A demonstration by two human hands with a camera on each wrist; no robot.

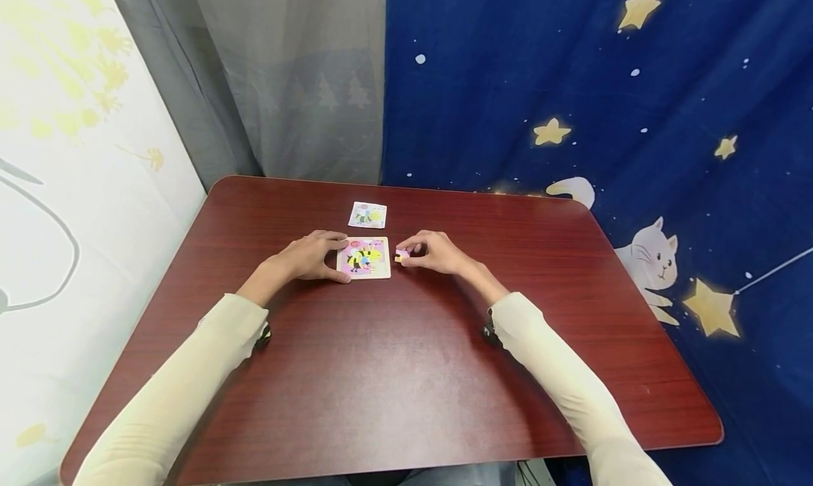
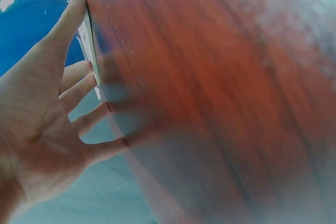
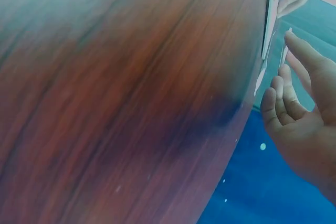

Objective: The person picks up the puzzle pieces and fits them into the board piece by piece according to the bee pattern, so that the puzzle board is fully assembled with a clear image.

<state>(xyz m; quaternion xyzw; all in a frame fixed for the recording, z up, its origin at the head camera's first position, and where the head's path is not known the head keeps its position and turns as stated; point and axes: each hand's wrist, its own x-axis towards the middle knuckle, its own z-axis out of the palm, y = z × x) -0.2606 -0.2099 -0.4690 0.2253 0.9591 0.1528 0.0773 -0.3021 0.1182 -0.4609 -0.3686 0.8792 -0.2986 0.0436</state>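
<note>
A square jigsaw puzzle [image 1: 363, 258] with a bee picture and a pale frame lies on the table in the head view. My left hand [image 1: 314, 255] rests at its left side, the thumb at the near corner and the fingertips near the far corner. The left wrist view shows that hand [image 2: 47, 114] with its fingers spread and fairly straight. Just right of the frame, my right hand [image 1: 435, 252] pinches a small pink and yellow puzzle piece [image 1: 401, 255] between thumb and fingers. In the right wrist view the piece [image 3: 284, 56] appears edge-on at the right hand's [image 3: 307, 114] fingertips.
Behind the puzzle lies a paler picture card [image 1: 368, 215] with a similar bee. The reddish-brown table [image 1: 381, 387] has rounded corners, and curtains [image 1: 483, 105] hang beyond its far edge. A white patterned cloth [image 1: 82, 211] hangs along the left.
</note>
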